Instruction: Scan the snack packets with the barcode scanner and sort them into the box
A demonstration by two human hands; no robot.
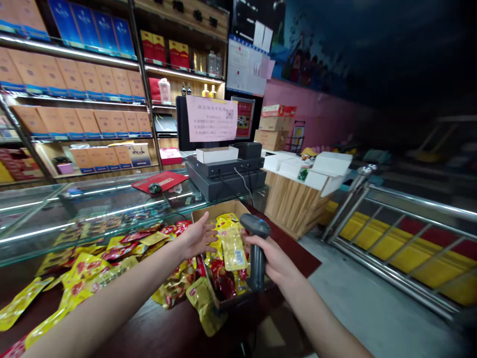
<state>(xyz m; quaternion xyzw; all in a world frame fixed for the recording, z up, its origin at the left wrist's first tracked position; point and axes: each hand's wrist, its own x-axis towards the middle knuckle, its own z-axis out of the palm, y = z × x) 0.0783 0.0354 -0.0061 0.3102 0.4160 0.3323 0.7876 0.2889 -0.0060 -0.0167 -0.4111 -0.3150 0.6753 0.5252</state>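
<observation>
Between the fingers of two bare hands, a gold packet (233, 248) with a printed code is seen over a cardboard box (231, 206) filled with red and yellow packets. The left hand (197, 236) is held out with its fingers spread apart, and nothing is seen gripped in it. By the right hand (276, 258), a dark barcode scanner (257, 266) is clasped, the fingers wrapped around its handle. The gold packet might be dropped or knocked, it is judged, since no firm hold by the left fingers is shown; the box might be bumped by the scanner, as the handle is held so close to it; the code might be hidden by a fold in the foil. The gold packet is placed just right of the left fingertips and just left of the right fingers; whether it is touched by either hand cannot be told
</observation>
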